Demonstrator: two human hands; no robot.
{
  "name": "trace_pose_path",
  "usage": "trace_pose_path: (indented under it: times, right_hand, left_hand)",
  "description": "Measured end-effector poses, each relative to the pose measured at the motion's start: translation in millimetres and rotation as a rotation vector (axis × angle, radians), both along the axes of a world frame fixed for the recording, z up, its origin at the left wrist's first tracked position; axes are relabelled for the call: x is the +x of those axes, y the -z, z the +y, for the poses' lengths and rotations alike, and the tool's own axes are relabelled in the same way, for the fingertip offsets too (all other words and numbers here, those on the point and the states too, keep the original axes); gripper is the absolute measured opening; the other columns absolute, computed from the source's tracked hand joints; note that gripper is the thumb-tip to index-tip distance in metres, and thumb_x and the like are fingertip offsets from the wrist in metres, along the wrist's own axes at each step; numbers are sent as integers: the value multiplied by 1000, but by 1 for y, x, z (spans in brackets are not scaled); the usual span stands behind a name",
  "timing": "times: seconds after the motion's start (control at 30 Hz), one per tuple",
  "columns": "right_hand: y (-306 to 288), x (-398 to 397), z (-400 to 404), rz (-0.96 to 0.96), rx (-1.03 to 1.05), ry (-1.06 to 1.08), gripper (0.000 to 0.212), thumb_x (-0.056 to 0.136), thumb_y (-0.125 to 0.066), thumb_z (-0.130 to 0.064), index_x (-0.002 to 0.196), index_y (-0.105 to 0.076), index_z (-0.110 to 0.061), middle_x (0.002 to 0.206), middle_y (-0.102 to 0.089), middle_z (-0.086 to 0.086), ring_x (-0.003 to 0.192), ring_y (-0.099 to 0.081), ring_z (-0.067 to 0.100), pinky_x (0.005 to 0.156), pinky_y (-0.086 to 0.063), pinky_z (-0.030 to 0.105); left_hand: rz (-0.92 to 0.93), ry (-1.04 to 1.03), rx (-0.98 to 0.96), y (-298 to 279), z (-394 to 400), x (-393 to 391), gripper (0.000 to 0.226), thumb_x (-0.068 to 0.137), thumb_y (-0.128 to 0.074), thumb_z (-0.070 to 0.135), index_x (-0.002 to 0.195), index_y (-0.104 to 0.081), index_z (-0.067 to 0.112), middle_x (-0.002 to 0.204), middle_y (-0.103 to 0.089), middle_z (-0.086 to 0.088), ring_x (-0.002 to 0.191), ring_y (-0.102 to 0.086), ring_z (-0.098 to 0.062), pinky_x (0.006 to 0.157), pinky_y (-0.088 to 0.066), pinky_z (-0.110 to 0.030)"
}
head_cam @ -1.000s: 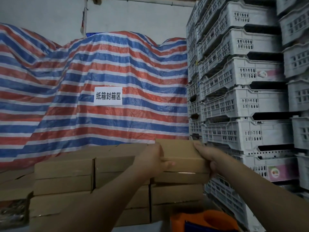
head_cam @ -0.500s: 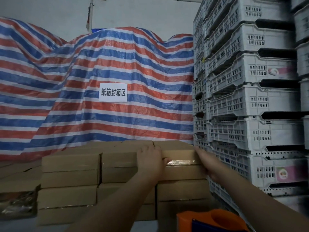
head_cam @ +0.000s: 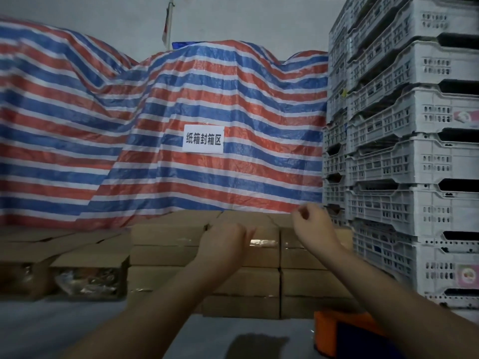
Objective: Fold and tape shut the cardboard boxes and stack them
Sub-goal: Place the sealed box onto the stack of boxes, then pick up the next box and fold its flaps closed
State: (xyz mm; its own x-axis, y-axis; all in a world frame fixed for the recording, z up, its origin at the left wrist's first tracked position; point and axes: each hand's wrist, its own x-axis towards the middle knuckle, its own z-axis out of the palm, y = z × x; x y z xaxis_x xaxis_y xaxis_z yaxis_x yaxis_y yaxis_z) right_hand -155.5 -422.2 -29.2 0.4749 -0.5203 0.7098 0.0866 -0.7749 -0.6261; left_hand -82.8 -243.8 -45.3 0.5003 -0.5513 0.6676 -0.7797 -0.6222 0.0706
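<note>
Since the earlier frames, both hands have been lifted off the taped box, now stacked at 12 o'clock. The left hand and right hand are loosely curled, holding nothing. Untaped boxes remain at 9 o'clock.

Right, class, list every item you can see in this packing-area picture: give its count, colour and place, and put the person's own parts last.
Sealed cardboard boxes: many, brown, stacked centre.
Open boxes: at least two, brown, lower left.
Tarpaulin: one, red-blue-white striped, behind the stack.
Sign: one, white, on the tarpaulin.
Plastic crates: many, grey-white, stacked right.
Tape dispenser: one, orange, lower right.
Left hand: against the top box front.
Right hand: loosely curled, holding nothing.
</note>
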Motion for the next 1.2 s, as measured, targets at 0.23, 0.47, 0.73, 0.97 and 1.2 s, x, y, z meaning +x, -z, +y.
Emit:
trace_pose_path:
  times: [0.23,0.47,0.73,0.97,1.2]
  right_hand:
    - [1,39,125,64,-68,-258,34,101,-54,-25,69,-60,-15,63,-59,1,56,-57,7,52,-43,19]
    - [12,105,229,142,-286,-449,32,100,-53,-30,69,-59,-24,66,-61,-12,68,-60,-2,51,-44,10]
    - [32,202,290,357,-453,-519,28,97,-53,-27,69,-54,-23,60,-54,-8,52,-52,4,48,-42,21]
    - [47,276,317,700,-984,-99,36,90,-59,-36,119,-52,-18,110,-56,5,96,-54,23,79,-44,37]
    - [68,312,331,1107,-1235,244,49,92,-59,-36,132,-44,-11,125,-52,16,114,-51,34,103,-42,52]
  left_hand:
    - [156,-169,-106,19,128,40,54,101,-31,55,73,-62,20,68,-62,3,65,-62,-12,73,-56,-35]
    - [268,-378,-154,42,243,135,17,100,-52,26,95,-68,21,90,-68,2,83,-66,-11,79,-57,-34]
    - [230,-640,-369,85,299,223,52,103,-31,47,65,-57,23,56,-59,5,48,-58,-8,49,-50,-27]
    - [246,-511,-480,121,308,265,8,97,-54,30,90,-56,34,72,-56,13,63,-56,2,52,-40,-14]
    - [331,-528,-551,130,320,273,50,102,-30,46,70,-61,23,58,-63,4,50,-61,-5,51,-50,-24]
